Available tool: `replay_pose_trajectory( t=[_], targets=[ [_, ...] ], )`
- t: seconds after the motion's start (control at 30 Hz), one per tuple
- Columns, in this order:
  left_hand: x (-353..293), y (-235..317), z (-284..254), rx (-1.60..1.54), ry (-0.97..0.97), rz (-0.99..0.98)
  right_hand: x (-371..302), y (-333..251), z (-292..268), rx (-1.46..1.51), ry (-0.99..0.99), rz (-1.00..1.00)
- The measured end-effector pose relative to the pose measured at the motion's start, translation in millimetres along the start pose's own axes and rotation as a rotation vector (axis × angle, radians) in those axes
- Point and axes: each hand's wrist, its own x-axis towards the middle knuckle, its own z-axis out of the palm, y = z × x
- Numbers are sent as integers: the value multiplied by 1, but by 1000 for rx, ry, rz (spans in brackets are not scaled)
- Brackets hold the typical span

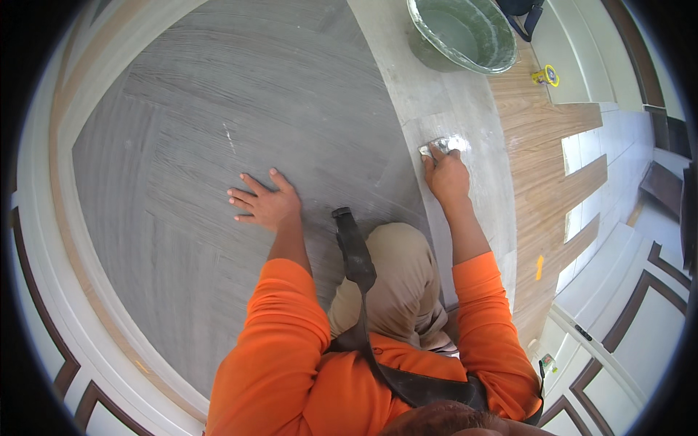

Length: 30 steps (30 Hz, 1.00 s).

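My left hand (270, 206) lies flat with its fingers spread on the grey wood-look floor (189, 174). To the right, my right hand (446, 179) is closed on a small whitish, shiny thing (436, 147) pressed against a paler grey strip of flooring (465, 116). Whether this is a cloth or a scraper I cannot tell, as the fingers cover part of it. The strip shines wet beside those fingertips. A thin white mark (229, 136) shows on the grey floor ahead of my left hand.
A green bucket (429, 54) with cloudy liquid stands at the far right. Beyond it sits a small yellow tub (545, 75). Brown wood-look planks (538, 152) end in a stepped edge over white tiles (622, 160). A dark strap (354, 251) hangs before my bent knee (400, 269).
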Motion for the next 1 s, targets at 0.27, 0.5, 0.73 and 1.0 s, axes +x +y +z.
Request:
replay_pose_trajectory(
  t=[0.27, 0.5, 0.73, 1.0],
  targets=[
    [-2, 1, 1, 0, 19, -4, -15, 8, 1, 11, -39, 36],
    [-1, 2, -4, -33, -24, -11, -9, 8, 0, -10, -25, 14],
    [-4, 1, -1, -11, -9, 7, -44, 30, 5, 14, -14, 38],
    [-2, 0, 4, -14, 34, 13, -67, 47, 5, 21, -86, 68]
  ],
)
